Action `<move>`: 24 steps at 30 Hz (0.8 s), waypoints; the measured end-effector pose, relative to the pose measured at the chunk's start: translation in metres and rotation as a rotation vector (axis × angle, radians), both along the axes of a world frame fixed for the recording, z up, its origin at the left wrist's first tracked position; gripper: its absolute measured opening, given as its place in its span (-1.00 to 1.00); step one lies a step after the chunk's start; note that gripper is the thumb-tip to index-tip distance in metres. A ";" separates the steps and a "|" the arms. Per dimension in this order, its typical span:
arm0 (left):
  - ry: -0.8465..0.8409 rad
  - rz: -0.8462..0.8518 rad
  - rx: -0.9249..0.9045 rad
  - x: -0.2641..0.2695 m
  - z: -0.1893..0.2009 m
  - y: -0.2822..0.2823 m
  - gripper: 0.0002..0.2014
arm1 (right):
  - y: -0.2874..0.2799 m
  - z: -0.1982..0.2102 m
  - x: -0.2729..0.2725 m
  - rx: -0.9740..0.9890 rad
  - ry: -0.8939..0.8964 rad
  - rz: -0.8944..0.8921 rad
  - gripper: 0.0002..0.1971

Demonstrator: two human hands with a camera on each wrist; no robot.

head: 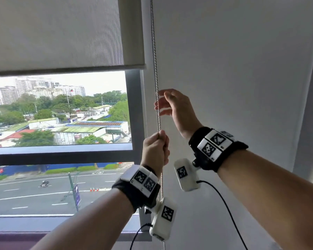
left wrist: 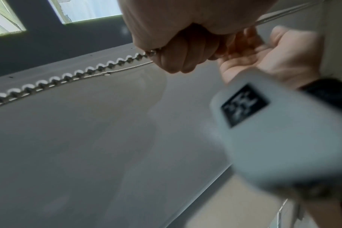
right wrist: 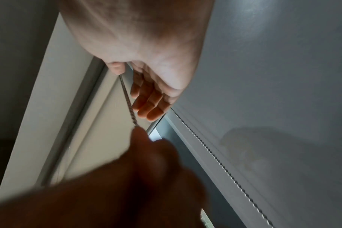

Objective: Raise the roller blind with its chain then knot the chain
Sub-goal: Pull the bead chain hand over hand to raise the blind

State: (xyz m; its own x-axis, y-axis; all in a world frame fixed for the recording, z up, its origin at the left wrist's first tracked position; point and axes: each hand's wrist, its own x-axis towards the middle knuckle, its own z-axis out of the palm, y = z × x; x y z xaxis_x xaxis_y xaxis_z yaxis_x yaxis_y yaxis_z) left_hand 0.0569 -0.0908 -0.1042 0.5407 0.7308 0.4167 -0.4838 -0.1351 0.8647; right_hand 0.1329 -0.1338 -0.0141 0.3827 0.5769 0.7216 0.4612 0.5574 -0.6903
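Note:
The grey roller blind hangs over the top part of the window, its bottom bar above the middle of the glass. Its metal bead chain runs straight down beside the window frame. My left hand grips the chain in a fist, also seen from below with the chain leaving it. My right hand is higher up, fingers relaxed and spread beside the chain, thumb close to it. The left hand shows as a dark blur below.
A second, pale blind hangs fully down on the right, with another run of bead chain along its edge. The dark window frame and the sill lie left of the chain. Black camera cables dangle below my wrists.

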 end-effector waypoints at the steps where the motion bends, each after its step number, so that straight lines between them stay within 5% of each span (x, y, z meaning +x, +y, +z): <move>1: 0.023 0.000 -0.005 -0.001 -0.009 0.000 -0.60 | 0.001 0.005 -0.003 -0.006 0.004 0.022 -0.71; 6: 0.077 0.005 -0.025 -0.006 -0.047 0.001 -0.52 | 0.007 0.006 -0.018 -0.080 0.094 0.163 -0.64; 12: 0.018 -0.167 0.013 -0.006 -0.048 0.008 -0.52 | 0.008 0.002 -0.031 -0.111 0.230 0.187 -0.61; 16: 0.057 -0.172 0.039 -0.010 -0.039 0.018 -0.70 | 0.006 -0.002 -0.027 -0.122 0.256 0.162 -0.65; 24: -0.011 -0.107 0.030 -0.007 0.004 0.024 -0.64 | 0.007 -0.041 -0.018 -0.043 0.239 0.153 -0.59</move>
